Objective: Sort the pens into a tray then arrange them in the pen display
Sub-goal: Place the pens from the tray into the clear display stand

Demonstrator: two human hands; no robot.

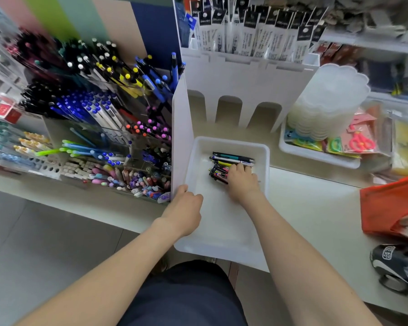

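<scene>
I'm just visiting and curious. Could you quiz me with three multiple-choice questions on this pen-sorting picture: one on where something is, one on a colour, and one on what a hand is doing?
1. Where in the white tray do the loose pens lie?
A. At the near end
B. At the far end
C. Spread all over it

2. What colour are the packaged scissors on the right?
A. Black
B. Green
C. Pink

3. What is the left hand doing?
A. Gripping the tray's left rim
B. Holding a pen up in the air
C. Resting on the floor

Answers: B, the pens cluster at the far end, partly under the right hand. C, the handles show pink through the packet. A, its fingers curl over the rim.
</scene>
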